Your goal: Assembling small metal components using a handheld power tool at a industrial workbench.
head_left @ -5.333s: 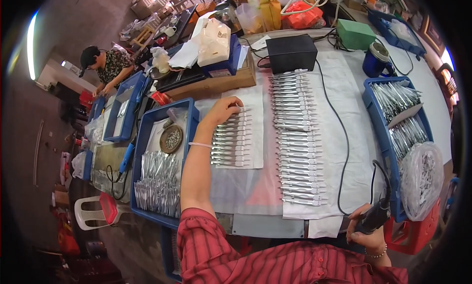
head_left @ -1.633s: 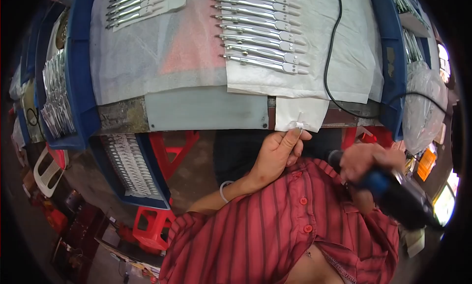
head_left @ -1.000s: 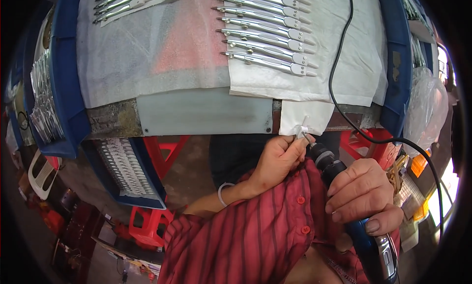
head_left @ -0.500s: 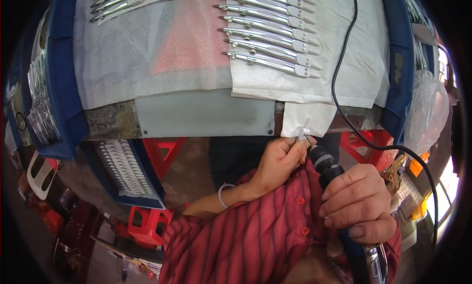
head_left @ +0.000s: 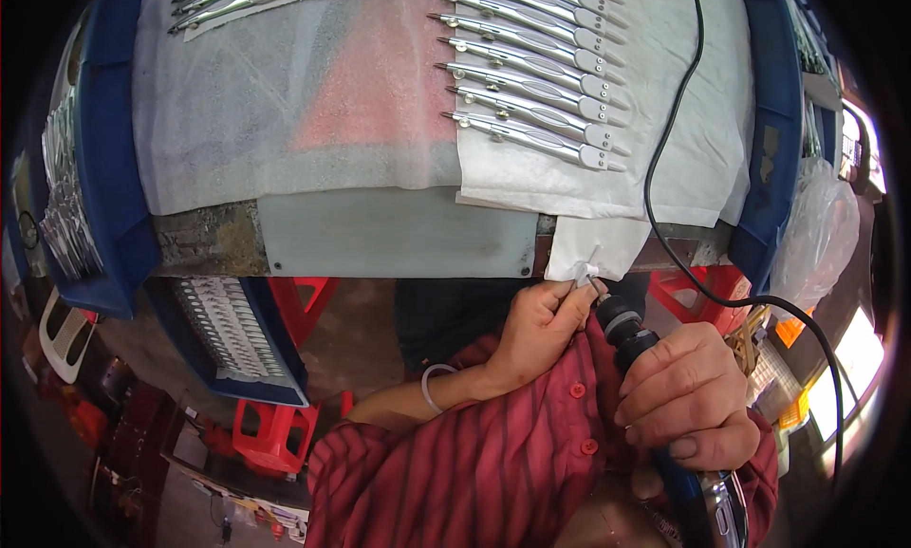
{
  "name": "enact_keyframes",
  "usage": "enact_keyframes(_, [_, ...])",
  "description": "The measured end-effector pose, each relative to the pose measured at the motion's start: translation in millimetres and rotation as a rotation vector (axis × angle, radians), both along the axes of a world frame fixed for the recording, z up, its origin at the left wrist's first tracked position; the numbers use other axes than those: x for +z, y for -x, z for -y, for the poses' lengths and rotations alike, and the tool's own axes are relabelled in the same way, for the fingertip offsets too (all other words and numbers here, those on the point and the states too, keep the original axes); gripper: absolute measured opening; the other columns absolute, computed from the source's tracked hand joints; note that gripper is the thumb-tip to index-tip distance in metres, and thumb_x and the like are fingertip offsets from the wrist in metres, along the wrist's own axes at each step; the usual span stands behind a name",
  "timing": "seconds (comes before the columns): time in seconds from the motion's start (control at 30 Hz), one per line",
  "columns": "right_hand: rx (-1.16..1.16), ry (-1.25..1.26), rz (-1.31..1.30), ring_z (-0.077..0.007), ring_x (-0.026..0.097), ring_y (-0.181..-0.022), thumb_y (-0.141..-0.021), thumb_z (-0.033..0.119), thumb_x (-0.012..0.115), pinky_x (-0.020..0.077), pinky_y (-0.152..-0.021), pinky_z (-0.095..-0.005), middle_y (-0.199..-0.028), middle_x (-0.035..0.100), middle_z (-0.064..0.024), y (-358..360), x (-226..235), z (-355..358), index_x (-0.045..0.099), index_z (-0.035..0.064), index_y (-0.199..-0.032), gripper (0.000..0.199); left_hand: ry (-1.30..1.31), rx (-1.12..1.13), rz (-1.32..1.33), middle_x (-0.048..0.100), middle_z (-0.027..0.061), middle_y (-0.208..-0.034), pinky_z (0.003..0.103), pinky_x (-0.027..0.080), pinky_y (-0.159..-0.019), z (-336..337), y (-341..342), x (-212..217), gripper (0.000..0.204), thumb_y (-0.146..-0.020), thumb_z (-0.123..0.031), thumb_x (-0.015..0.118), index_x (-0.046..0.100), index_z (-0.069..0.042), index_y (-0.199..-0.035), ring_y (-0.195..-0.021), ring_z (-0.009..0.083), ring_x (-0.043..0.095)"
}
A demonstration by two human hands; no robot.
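Note:
My right hand [head_left: 691, 396] is wrapped round a corded electric screwdriver [head_left: 622, 322] with a black chuck, tilted up toward the table's near edge. Its bit meets a small silver compass part [head_left: 586, 271] pinched between the thumb and fingers of my left hand [head_left: 546, 325]. A white cloth flap [head_left: 612, 240] hangs over the edge behind that part. Much of the held part is hidden by my fingers. Farther up the table, several silver drawing compasses [head_left: 531, 135] lie side by side in a slanting row on a white cloth [head_left: 512, 189].
More compasses [head_left: 232, 5] lie at the far left. Blue bins [head_left: 119, 159] with metal parts stand at the left, and another blue bin [head_left: 764, 168] at the right. A black cord [head_left: 655, 159] crosses the table's right side. Red stools [head_left: 275, 439] stand below.
The whole view has shifted slightly, with the compass row now a little lower and farther right. Both hands keep their hold on the screwdriver and the compass part.

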State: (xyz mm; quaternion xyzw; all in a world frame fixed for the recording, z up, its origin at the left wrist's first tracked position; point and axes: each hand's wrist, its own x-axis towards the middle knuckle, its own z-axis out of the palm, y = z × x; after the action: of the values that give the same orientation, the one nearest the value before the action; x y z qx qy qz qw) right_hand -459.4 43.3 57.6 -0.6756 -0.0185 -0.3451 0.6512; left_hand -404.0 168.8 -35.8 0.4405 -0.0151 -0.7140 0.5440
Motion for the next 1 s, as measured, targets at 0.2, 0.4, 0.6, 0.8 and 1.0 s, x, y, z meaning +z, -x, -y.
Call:
enact_keyframes(0.2, [0.114,0.137,-0.066,-0.0164,0.063,-0.058,-0.078,0.024,0.074,0.0526,-0.051,-0.0258,-0.075,0.063,-0.0078,6,1,11,0.044,0.0068,-0.100,0.042,-0.009,0.087,0.119,0.049,-0.0046,-0.061,0.019,0.034,-0.049,1,9,-3,0.022,-0.094,-0.017,0.052,0.063,0.000,-0.085,-0.056,0.0015,0.041])
enact_keyframes(0.4, [0.103,0.173,-0.081,-0.0168,0.063,-0.058,-0.077,0.026,0.075,0.0522,-0.052,-0.0252,-0.075,0.062,-0.0075,12,6,12,0.042,0.0073,-0.108,0.050,-0.006,0.046,-0.023,0.049,-0.0061,-0.066,0.016,0.028,-0.050,0,4,2,0.022,-0.097,-0.016,0.047,0.062,0.000,-0.100,-0.056,-0.0002,0.038])
enact_keyframes(0.6, [0.068,0.170,-0.065,-0.0173,0.064,-0.059,-0.076,0.028,0.075,0.0525,-0.052,-0.0260,-0.076,0.062,-0.0074,19,9,8,0.041,0.0077,-0.109,0.051,-0.002,0.087,-0.014,0.045,-0.0073,-0.063,0.016,0.026,-0.048,2,7,4,0.021,-0.096,-0.017,0.049,0.062,-0.001,-0.101,-0.054,-0.0003,0.035])
enact_keyframes(0.8, [0.068,0.168,-0.078,-0.0169,0.064,-0.059,-0.076,0.027,0.075,0.0528,-0.052,-0.0261,-0.076,0.062,-0.0075,20,8,9,0.042,0.0077,-0.108,0.050,-0.016,0.058,0.016,0.045,-0.0074,-0.062,0.017,0.026,-0.047,4,5,5,0.021,-0.096,-0.016,0.049,0.063,-0.001,-0.101,-0.053,-0.0003,0.035])
enact_keyframes(1.0, [0.023,0.147,-0.049,-0.0169,0.064,-0.058,-0.077,0.026,0.075,0.0529,-0.051,-0.0261,-0.075,0.062,-0.0071,20,4,7,0.042,0.0073,-0.105,0.048,-0.015,0.057,0.030,0.045,-0.0076,-0.061,0.017,0.026,-0.047,3,6,4,0.021,-0.096,-0.016,0.049,0.063,-0.001,-0.101,-0.053,-0.0002,0.035])
